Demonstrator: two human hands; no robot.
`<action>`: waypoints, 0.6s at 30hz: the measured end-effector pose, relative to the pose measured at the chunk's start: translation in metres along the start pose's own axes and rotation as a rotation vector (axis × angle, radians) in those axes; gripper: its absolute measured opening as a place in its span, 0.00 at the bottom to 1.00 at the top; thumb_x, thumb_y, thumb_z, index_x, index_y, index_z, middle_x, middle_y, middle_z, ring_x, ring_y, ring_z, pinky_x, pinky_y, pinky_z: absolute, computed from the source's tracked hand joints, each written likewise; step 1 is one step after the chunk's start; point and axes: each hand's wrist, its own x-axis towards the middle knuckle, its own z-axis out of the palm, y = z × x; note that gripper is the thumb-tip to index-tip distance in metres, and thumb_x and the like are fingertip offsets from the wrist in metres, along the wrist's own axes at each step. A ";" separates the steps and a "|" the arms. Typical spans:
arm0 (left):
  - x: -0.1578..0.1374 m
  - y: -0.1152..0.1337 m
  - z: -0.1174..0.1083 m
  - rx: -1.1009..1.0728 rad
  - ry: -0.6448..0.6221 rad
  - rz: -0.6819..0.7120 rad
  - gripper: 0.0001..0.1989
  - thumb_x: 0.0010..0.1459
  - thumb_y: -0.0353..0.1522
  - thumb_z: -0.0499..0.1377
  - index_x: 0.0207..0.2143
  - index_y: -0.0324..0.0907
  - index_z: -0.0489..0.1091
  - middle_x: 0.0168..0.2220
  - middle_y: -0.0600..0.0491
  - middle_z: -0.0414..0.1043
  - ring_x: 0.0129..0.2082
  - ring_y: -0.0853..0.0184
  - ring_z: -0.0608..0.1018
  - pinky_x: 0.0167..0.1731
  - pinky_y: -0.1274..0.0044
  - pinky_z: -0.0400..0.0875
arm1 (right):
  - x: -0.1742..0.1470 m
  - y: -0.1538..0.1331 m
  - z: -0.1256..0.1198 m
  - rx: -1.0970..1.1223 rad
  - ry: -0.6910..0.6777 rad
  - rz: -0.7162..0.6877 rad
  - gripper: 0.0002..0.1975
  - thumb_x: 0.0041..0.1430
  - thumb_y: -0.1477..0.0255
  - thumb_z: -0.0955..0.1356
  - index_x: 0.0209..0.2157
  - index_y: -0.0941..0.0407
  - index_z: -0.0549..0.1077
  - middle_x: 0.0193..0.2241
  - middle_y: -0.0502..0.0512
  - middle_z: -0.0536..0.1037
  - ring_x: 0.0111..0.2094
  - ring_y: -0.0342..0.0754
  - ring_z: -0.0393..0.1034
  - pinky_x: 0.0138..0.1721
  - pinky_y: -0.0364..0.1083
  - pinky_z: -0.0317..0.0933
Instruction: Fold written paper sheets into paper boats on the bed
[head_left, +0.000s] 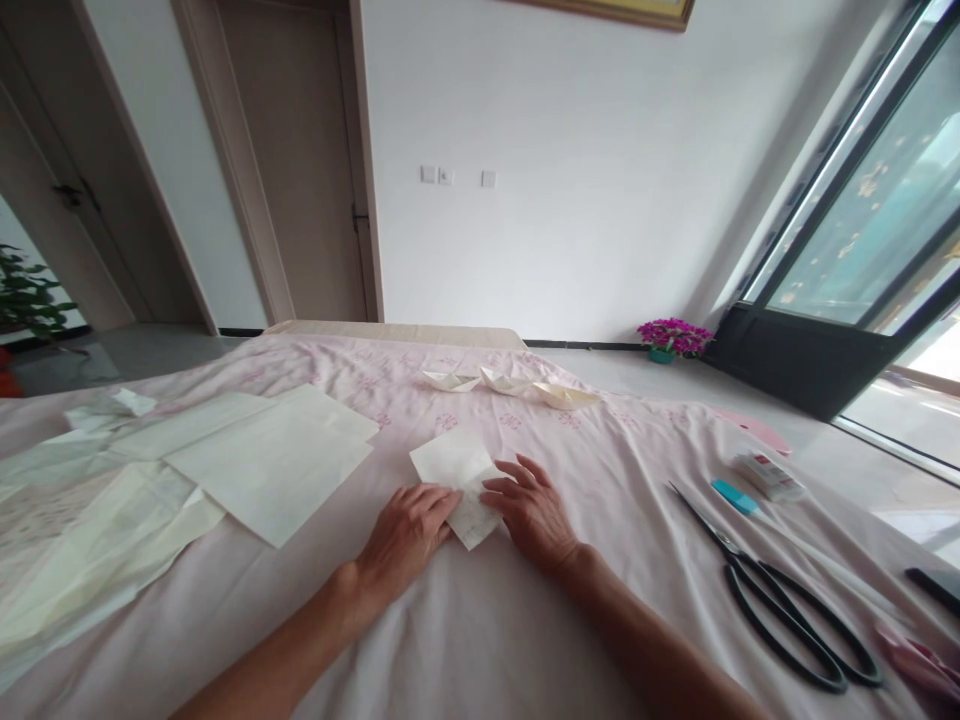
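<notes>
A small folded sheet of off-white paper [454, 458] lies on the pink patterned cloth in front of me, one corner pointing toward me. My left hand [409, 528] is closed at its left edge, fingertips on the paper and fingers bent together. From the right, my right hand [534, 508] rests on the paper's other edge with its fingers spread. Parts of the paper are hidden under the fingers. Beyond it stand three folded paper boats [450, 382] in a row.
Larger flat paper sheets [281, 460] and crumpled paper [105, 550] cover the left side. At right lie black-handled scissors [780, 600], a blue eraser-like block [734, 496] and a small white box [769, 474]. The cloth [450, 650] is wrinkled.
</notes>
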 end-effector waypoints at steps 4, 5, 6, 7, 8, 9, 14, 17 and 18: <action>-0.015 -0.017 -0.001 -0.025 -0.052 0.016 0.21 0.58 0.29 0.59 0.55 0.43 0.64 0.54 0.49 0.68 0.54 0.62 0.69 0.53 0.67 0.66 | -0.001 -0.004 -0.007 0.011 -0.073 0.013 0.15 0.61 0.77 0.64 0.49 0.51 0.73 0.48 0.51 0.76 0.55 0.50 0.62 0.59 0.55 0.49; -0.017 -0.020 -0.001 -0.026 -0.051 0.011 0.21 0.59 0.29 0.58 0.55 0.43 0.64 0.55 0.49 0.68 0.55 0.62 0.69 0.54 0.67 0.65 | 0.000 -0.008 -0.009 0.020 -0.086 0.003 0.16 0.62 0.76 0.64 0.50 0.52 0.72 0.49 0.53 0.75 0.56 0.50 0.61 0.59 0.55 0.50; -0.018 -0.021 -0.001 -0.027 -0.044 0.004 0.20 0.59 0.29 0.57 0.54 0.43 0.65 0.54 0.48 0.67 0.55 0.62 0.69 0.54 0.67 0.66 | 0.001 -0.013 -0.011 0.030 -0.100 -0.011 0.16 0.62 0.75 0.63 0.51 0.52 0.71 0.50 0.53 0.74 0.56 0.51 0.61 0.58 0.55 0.50; -0.019 -0.021 -0.001 -0.028 -0.034 -0.005 0.18 0.60 0.29 0.56 0.54 0.43 0.65 0.54 0.48 0.68 0.55 0.62 0.69 0.54 0.67 0.66 | 0.002 -0.017 -0.013 0.042 -0.117 -0.024 0.15 0.62 0.75 0.64 0.50 0.52 0.71 0.50 0.53 0.74 0.55 0.51 0.61 0.57 0.54 0.51; -0.019 -0.021 -0.001 -0.030 -0.025 -0.011 0.17 0.61 0.29 0.55 0.53 0.42 0.66 0.54 0.48 0.68 0.54 0.62 0.69 0.54 0.67 0.66 | 0.004 -0.022 -0.014 0.056 -0.139 -0.033 0.15 0.62 0.74 0.64 0.50 0.51 0.72 0.50 0.53 0.74 0.54 0.51 0.62 0.56 0.54 0.53; -0.018 -0.021 -0.001 -0.036 -0.017 -0.015 0.16 0.62 0.29 0.54 0.52 0.42 0.67 0.53 0.47 0.68 0.54 0.62 0.70 0.53 0.67 0.67 | 0.006 -0.026 -0.016 0.069 -0.163 -0.036 0.14 0.61 0.74 0.65 0.48 0.51 0.72 0.49 0.53 0.75 0.53 0.51 0.63 0.54 0.53 0.54; -0.018 -0.020 -0.004 -0.070 0.005 -0.018 0.14 0.63 0.27 0.52 0.50 0.42 0.69 0.49 0.48 0.70 0.51 0.63 0.72 0.51 0.68 0.69 | 0.012 -0.036 -0.022 0.138 -0.287 0.025 0.13 0.59 0.71 0.67 0.46 0.50 0.73 0.47 0.53 0.75 0.47 0.50 0.65 0.48 0.50 0.57; -0.019 -0.022 -0.003 -0.085 0.031 -0.022 0.14 0.62 0.26 0.51 0.49 0.41 0.69 0.48 0.47 0.71 0.50 0.63 0.72 0.51 0.68 0.70 | 0.015 -0.035 -0.024 0.225 -0.339 0.098 0.10 0.62 0.69 0.65 0.44 0.49 0.75 0.45 0.51 0.76 0.44 0.48 0.66 0.45 0.48 0.58; -0.019 -0.023 -0.002 -0.091 0.037 -0.023 0.14 0.62 0.25 0.51 0.49 0.40 0.69 0.48 0.47 0.71 0.49 0.63 0.73 0.50 0.68 0.70 | 0.017 -0.034 -0.023 0.260 -0.343 0.124 0.10 0.63 0.68 0.64 0.42 0.49 0.75 0.43 0.51 0.76 0.43 0.47 0.67 0.44 0.47 0.58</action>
